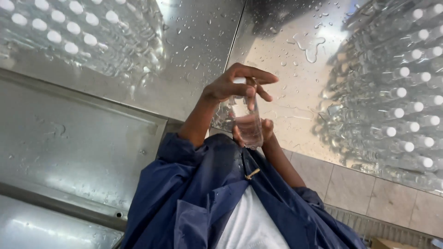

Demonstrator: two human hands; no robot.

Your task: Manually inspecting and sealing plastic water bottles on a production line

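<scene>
head view: a clear plastic bottle (248, 122) is gripped from below by the right hand (258, 131), while its white cap (240, 81) is pinched by the curled left hand (237, 83), above the wet steel table (286, 55).

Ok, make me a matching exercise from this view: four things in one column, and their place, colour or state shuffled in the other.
1. left hand
2. right hand
3. jacket
4. steel surface

A. cupped under the clear bottle
B. dotted with water drops
C. fingers around the bottle's top
D. dark blue

Pairs: 1-C, 2-A, 3-D, 4-B
</scene>
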